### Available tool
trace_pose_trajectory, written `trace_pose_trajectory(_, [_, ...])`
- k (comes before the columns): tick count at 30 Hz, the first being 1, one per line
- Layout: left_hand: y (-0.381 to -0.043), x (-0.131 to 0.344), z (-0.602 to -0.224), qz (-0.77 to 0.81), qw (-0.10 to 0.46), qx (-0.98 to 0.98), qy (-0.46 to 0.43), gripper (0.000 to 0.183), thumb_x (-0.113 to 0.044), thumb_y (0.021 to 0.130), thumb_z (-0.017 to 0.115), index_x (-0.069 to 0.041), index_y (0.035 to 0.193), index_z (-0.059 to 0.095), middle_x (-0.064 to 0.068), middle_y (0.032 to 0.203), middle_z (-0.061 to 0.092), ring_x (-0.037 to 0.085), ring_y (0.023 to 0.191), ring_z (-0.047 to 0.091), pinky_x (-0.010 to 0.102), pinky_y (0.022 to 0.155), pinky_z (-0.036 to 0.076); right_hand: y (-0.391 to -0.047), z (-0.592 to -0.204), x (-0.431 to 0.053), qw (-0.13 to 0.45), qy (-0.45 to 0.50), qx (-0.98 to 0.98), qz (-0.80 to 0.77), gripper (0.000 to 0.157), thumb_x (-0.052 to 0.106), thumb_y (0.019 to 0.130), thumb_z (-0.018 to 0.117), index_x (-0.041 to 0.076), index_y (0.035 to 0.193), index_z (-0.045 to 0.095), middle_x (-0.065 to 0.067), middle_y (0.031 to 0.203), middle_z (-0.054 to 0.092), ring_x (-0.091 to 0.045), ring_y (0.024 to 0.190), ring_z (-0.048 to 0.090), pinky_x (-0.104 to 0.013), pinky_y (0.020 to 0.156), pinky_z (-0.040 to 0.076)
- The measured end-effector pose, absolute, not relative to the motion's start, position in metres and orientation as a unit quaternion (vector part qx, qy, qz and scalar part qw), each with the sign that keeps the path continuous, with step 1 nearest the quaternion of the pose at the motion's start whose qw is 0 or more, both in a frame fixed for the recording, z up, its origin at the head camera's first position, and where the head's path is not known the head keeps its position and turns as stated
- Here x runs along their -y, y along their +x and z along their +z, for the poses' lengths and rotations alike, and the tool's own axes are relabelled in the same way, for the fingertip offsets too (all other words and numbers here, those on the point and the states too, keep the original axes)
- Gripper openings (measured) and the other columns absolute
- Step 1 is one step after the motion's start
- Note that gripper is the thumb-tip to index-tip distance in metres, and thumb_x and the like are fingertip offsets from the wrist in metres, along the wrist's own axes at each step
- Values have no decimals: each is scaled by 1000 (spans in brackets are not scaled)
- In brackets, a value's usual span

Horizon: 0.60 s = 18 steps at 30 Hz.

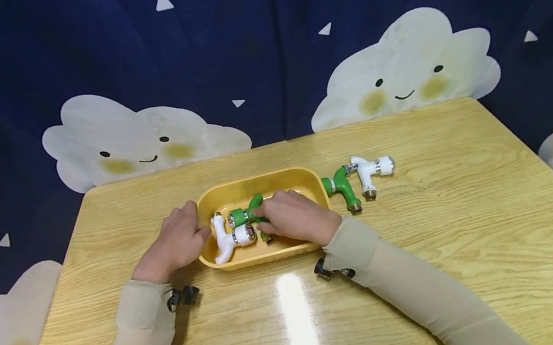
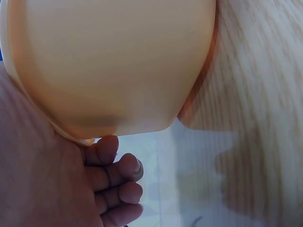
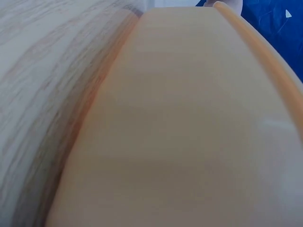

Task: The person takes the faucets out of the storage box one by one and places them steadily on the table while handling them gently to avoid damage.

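On the table stands a yellow plastic bin (image 1: 263, 261) with taps inside. My left hand (image 1: 179, 239) grips its left rim; in the left wrist view, curled fingers (image 2: 118, 187) show past the edge of the bin's outer wall (image 2: 123, 61). Reaching over the right part of the bin, my right hand (image 1: 296, 215) pinches a green tap (image 1: 255, 204) between thumb and fingers, covering part of it. Left of that lies a white tap (image 1: 223, 237) with a ribbed white knob. Only the bin's outer wall (image 3: 165, 113) fills the right wrist view; the right hand is hidden there.
Right of the bin, another green tap (image 1: 344, 189) lies on the wooden table (image 1: 452, 200), its knob end close by the rim. Beside it is a second white tap (image 1: 367, 174). A dark blue curtain (image 1: 258, 50) with cloud prints hangs behind the table.
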<state>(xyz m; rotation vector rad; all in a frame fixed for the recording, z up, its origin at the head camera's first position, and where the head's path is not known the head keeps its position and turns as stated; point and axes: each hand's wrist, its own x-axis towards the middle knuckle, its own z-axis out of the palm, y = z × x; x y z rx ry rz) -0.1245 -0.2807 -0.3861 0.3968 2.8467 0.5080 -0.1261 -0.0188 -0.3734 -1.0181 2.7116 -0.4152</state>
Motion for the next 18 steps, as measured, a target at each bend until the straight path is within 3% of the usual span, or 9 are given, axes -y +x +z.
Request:
trace_pose_trajectory(7, [-125, 281, -387, 173, 116, -969, 134, 17, -20, 95, 50, -4, 99, 45, 10, 85, 46, 29, 87, 43, 36, 76, 31, -127, -375, 19, 109, -336, -922, -157, 35, 27, 101, 67, 13, 133, 70, -10, 97, 79, -8, 50, 42, -24, 56, 40])
trace_pose_trajectory(14, [-125, 280, -386, 174, 122, -968, 131, 17, -21, 96, 49, -5, 100, 45, 10, 88, 46, 29, 89, 44, 36, 77, 31, -126, -379, 25, 68, -337, -926, -159, 16, 25, 100, 68, 12, 107, 76, -1, 75, 65, -11, 56, 48, -27, 57, 42])
trace_pose_trajectory(18, [-125, 280, -386, 177, 123, -968, 131, 16, -21, 96, 49, -5, 99, 44, 11, 88, 46, 29, 89, 44, 36, 76, 31, -126, -383, 27, 55, -332, -927, -164, 18, 27, 100, 68, 10, 105, 72, 0, 74, 61, -11, 58, 49, -26, 58, 43])
